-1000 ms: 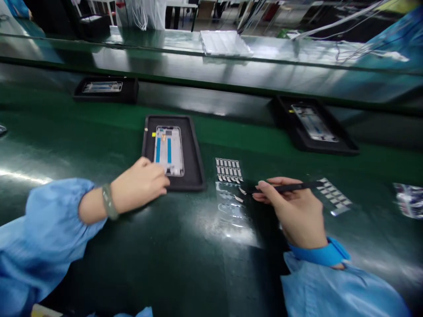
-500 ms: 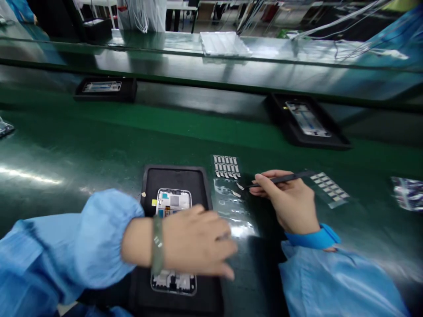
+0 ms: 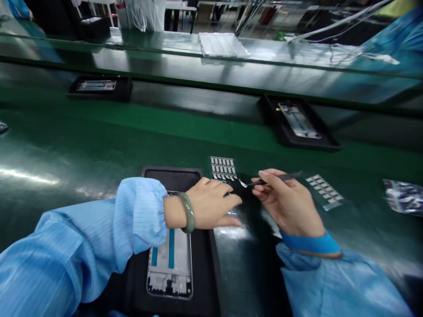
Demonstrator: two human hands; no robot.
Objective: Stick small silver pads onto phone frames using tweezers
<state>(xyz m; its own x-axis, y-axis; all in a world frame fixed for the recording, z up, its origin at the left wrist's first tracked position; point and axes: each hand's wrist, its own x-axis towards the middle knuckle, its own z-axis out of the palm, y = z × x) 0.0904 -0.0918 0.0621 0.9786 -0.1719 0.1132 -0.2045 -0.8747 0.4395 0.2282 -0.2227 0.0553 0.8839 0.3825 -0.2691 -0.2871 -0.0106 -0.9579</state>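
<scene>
My right hand grips dark tweezers between thumb and fingers. At their tip is a small whitish piece, just by the lower right corner of a clear sheet with rows of small silvery pieces. My left hand reaches across with fingers stretched out and thumb apart, over the clear film below that sheet; whether it touches the film I cannot tell. Beneath my left forearm lies a phone frame with blue strips, in a black tray. My arm hides the frame's upper part.
A second sheet of small pieces lies right of my right hand, with a shiny bag further right. Black trays with phone frames stand at the back left and back right. A raised ledge crosses behind.
My left hand has moved right and away from me, uncovering the lower phone frame. The tweezers' tip stays near the sheet, with a small piece now at it.
</scene>
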